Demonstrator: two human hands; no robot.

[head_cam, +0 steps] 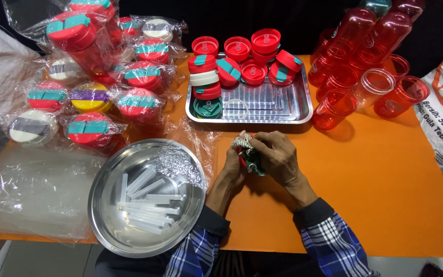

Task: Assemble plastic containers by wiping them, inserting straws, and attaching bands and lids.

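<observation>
Both hands closed round one red lid (244, 160), wiping cloth (243, 141) bunched on it: left hand (233, 166) gripping, right hand (277, 156) pinching. Steel tray (283, 110) at 12 o'clock; round bowl (109, 205) at 8.

The person wears a long-sleeved shirt in a blue, white and black plaid. Each sleeve ends just behind the wrist in a plain dark cuff. The left hand (233, 166) and right hand (278, 156) are bare, without rings or gloves.

An orange table (385, 169) stands against a dark backdrop (262, 20).
</observation>
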